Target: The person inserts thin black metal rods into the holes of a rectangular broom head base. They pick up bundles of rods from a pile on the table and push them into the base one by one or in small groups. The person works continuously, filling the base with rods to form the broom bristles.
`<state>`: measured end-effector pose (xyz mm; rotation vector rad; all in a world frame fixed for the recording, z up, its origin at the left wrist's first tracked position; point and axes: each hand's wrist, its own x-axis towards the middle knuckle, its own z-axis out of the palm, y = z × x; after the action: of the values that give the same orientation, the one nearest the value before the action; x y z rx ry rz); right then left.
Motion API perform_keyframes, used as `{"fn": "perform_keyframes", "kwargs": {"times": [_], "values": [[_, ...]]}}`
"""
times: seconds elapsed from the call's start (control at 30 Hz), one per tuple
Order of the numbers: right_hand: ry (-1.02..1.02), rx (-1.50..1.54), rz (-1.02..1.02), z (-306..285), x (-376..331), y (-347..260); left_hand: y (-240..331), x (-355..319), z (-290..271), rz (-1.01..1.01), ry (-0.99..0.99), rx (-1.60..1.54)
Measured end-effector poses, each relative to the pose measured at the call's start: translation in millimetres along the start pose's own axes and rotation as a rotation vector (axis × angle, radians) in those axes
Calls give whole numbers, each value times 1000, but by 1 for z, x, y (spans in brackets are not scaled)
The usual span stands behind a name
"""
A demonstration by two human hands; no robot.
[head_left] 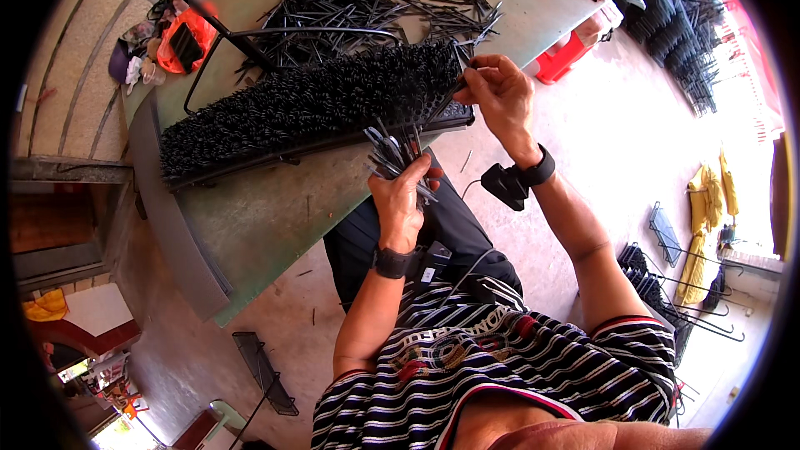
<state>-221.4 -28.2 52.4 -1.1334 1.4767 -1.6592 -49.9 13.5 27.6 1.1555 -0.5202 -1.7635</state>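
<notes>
A long black rack [308, 104], densely covered with short dark loops or bristles, lies across the green table. My left hand [398, 210] is closed around a loose bundle of thin black strips [387, 154], just in front of the rack's near edge. At the rack's right end my right hand [504, 102] pinches a thin dark strip [447, 102], its tip close to a less covered, perforated part of the surface. Whether that tip has entered a hole cannot be made out.
More black strips [346, 4] are heaped on the table [275, 258] beyond the rack. A black metal rod [196, 4] rises at the left. An orange bag [185, 42] sits at the far left, a red container [560, 58] at the right. Stacked black racks [675, 33] stand farther right.
</notes>
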Motion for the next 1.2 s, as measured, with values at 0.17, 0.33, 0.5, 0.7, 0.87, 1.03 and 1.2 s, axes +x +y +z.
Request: {"fn": "perform_keyframes", "kwargs": {"times": [0.17,0.33,0.5,0.7,0.87,1.03,1.2], "values": [[-181,-98,161,-7,-5,-6,4,1,2,-40,-12,-60],[-264,-115,276,-8,-3,-13,-8,8,-2,-59,-49,-26],[-348,-215,284,-9,-3,-13,-4,5,4,-81,-59,-74],[-323,-151,287,-7,-5,-16,-2,2,8,-18,-100,25],[18,-176,-132,-1,1,-13,0,-1,2,-1,-58,50],[-7,-292,-307,5,2,1,-3,-1,-1,-10,-62,81],[-58,-361,-339,12,-1,2,-1,-2,-2,-10,-39,50]]}}
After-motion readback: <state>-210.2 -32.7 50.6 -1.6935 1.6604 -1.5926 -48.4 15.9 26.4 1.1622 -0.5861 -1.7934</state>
